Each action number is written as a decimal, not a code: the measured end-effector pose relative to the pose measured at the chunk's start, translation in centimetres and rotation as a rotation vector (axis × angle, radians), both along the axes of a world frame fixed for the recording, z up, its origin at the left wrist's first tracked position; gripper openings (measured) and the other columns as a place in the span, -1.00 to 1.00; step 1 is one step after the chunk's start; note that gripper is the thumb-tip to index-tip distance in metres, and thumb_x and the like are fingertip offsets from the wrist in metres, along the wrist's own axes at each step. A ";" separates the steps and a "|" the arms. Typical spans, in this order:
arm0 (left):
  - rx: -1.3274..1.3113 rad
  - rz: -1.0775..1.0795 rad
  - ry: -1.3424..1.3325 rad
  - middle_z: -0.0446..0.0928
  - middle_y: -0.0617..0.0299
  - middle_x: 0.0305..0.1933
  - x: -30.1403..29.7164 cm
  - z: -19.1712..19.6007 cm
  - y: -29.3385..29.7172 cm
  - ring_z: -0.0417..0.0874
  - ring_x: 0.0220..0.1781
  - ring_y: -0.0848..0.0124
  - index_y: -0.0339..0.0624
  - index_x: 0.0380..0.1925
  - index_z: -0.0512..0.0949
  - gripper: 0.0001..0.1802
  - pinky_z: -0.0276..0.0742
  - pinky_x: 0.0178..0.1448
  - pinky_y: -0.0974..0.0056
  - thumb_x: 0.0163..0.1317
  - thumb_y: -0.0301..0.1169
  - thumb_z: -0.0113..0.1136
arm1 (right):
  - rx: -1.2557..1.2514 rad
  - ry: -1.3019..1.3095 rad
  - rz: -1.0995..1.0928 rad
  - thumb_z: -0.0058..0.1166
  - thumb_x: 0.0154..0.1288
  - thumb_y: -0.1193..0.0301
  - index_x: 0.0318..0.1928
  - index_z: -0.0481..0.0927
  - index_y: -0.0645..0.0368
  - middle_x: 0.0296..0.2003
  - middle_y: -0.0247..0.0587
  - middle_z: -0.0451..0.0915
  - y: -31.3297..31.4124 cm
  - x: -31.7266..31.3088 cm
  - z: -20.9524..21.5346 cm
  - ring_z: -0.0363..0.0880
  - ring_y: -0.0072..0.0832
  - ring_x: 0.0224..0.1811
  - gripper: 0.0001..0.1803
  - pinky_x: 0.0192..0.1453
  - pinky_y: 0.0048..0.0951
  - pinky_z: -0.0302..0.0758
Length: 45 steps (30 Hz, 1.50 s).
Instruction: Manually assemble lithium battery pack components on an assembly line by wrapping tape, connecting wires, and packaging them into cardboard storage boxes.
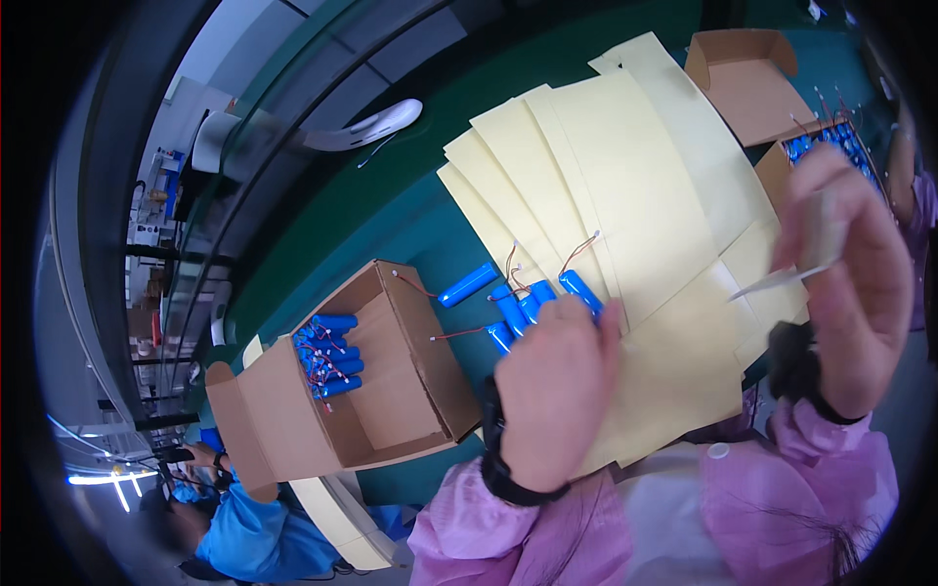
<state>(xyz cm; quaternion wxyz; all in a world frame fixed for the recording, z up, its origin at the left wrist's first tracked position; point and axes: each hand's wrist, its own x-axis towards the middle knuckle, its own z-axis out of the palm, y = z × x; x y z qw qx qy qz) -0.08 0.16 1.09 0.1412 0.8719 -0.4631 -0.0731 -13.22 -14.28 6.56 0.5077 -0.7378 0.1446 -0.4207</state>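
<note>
Green matting covers the counter (415,239), where yellow sheets (625,146) lie in an overlapping fan, probably so that each edge can be reached singly. Loose blue cells (469,284) with thin wire leads sit between the fan and an open cardboard box (427,361), apparently grouped there to be within easy reach. Over the nearest of them rests the left hand (557,386); whether its fingers grip one, I cannot tell, since the hand hides the contact. Raised at the other side, the right hand (858,256) has its fingers closed on a pale, blurred slip (823,234). More cells are bunched at the far-left end of that box, leaving its remaining floor bare; a second box (772,176), behind the right hand, looks densely filled with blue cells.
</note>
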 end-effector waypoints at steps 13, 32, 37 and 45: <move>-0.205 0.064 0.447 0.60 0.11 -0.59 3.9 -1.5 0.7 0.62 -0.64 0.28 -0.29 -0.43 0.51 -0.66 0.44 -0.57 0.23 0.24 -0.20 0.29 | 0.706 0.038 0.559 0.20 0.27 0.57 -0.25 0.48 0.26 -0.28 -0.31 0.54 -2.0 4.9 -3.0 0.52 -0.61 -0.19 -0.87 -0.06 -0.56 0.45; -0.592 0.233 1.361 0.63 0.18 -0.35 3.6 1.0 2.6 0.56 -0.65 0.45 -0.43 0.16 0.35 -0.54 0.40 -0.59 0.43 0.43 -0.32 0.13 | 0.865 0.340 0.614 0.32 0.23 0.54 -0.22 0.53 0.19 -0.29 -0.43 0.60 -0.9 7.1 -4.5 0.59 -0.76 -0.26 -0.80 -0.30 -0.75 0.49; -0.597 0.299 1.395 0.58 0.25 -0.41 3.4 1.2 2.6 0.51 -0.56 0.59 -0.38 0.17 0.38 -0.57 0.45 -0.53 0.46 0.36 -0.48 0.22 | 0.901 0.334 0.620 0.32 0.23 0.54 -0.23 0.55 0.19 -0.30 -0.44 0.60 -1.0 7.1 -4.7 0.58 -0.76 -0.26 -0.82 -0.30 -0.75 0.49; -0.560 0.285 1.339 0.54 0.29 -0.49 3.3 1.2 2.6 0.49 -0.55 0.62 -0.38 0.19 0.39 -0.55 0.44 -0.54 0.45 0.35 -0.46 0.24 | 0.929 0.324 0.620 0.33 0.22 0.55 -0.23 0.56 0.20 -0.30 -0.44 0.60 -1.0 7.0 -4.8 0.58 -0.75 -0.29 -0.82 -0.30 -0.74 0.50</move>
